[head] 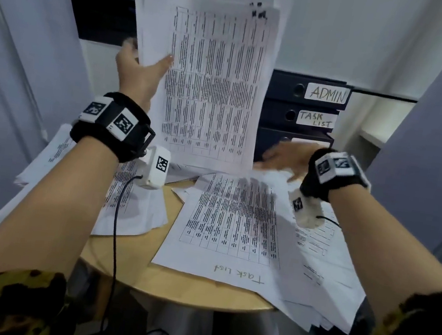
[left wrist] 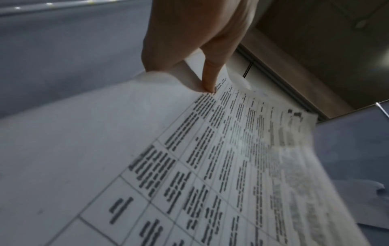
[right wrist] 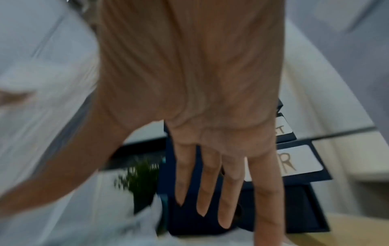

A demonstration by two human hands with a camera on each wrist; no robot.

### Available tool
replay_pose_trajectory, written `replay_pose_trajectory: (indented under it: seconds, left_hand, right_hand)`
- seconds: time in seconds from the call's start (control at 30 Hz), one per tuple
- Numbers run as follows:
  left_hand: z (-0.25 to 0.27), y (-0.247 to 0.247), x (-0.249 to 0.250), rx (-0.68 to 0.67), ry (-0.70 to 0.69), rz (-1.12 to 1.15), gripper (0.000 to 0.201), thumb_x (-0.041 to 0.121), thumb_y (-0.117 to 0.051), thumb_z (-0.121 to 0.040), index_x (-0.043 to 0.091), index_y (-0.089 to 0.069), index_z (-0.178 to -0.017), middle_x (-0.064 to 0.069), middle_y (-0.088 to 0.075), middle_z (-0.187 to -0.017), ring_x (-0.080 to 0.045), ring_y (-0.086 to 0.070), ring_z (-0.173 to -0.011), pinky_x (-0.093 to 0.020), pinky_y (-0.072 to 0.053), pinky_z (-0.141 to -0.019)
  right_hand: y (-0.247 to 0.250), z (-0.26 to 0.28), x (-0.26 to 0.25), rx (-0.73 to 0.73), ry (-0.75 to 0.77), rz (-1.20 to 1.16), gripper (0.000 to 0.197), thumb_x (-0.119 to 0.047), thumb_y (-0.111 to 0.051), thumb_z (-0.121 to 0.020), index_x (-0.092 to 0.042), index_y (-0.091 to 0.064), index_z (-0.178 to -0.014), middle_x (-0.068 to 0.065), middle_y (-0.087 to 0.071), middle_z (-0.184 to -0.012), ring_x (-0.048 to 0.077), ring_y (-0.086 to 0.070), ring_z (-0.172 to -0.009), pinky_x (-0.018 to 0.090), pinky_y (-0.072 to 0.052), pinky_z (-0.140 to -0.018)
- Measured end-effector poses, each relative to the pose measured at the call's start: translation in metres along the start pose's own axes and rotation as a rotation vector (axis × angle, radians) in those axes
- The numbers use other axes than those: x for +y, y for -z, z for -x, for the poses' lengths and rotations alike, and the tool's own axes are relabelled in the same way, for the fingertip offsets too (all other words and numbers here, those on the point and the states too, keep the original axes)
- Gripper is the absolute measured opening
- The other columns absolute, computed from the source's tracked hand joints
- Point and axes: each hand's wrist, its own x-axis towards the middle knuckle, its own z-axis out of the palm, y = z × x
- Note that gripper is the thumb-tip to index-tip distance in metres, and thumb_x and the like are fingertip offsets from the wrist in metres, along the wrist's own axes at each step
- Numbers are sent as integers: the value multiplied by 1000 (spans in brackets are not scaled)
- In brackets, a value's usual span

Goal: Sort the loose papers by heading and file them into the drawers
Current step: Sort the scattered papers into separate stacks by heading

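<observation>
Left hand pinching floppy sheaf at its edge | right hand spread, reaching below TASK LIST drawer

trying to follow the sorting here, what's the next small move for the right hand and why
Probably pull open the TASK LIST drawer. The left hand holds a sheaf of table sheets upright, like the table sheet headed "Task List"; the right hand is open, fingers spread, at the drawers.

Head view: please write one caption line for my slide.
Left hand holds up table-printed sheets; open right hand reaches toward labelled drawers.
</observation>
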Motion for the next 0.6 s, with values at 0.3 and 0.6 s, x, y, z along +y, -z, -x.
replay_pose_trajectory:
  seconds: [0.3,0.6]
  left_hand:
    - [-2,12,5,-24,-87,-108,23,20,-81,-73,10,-72,-91,-5,-73,-94,-19,-71,-92,-39,-57,-86]
    - [-6,22,1,55,-48,-65,25,22,-77,-79,14,-64,-99,-1,-70,-102,-13,-68,-94,-30,-54,-90]
  right_hand:
    - [-35,-43,4,-248,-148,367,150,-73,-84,-21,-42,-14,-150,-9,-27,-157,23,-34,-141,43,-35,-111]
    - [-50,-165,72,-76,-171,399,77,-64,-88,-18,-53,-65,-92,-12,-74,-89,14,-67,-70,28,-55,-60]
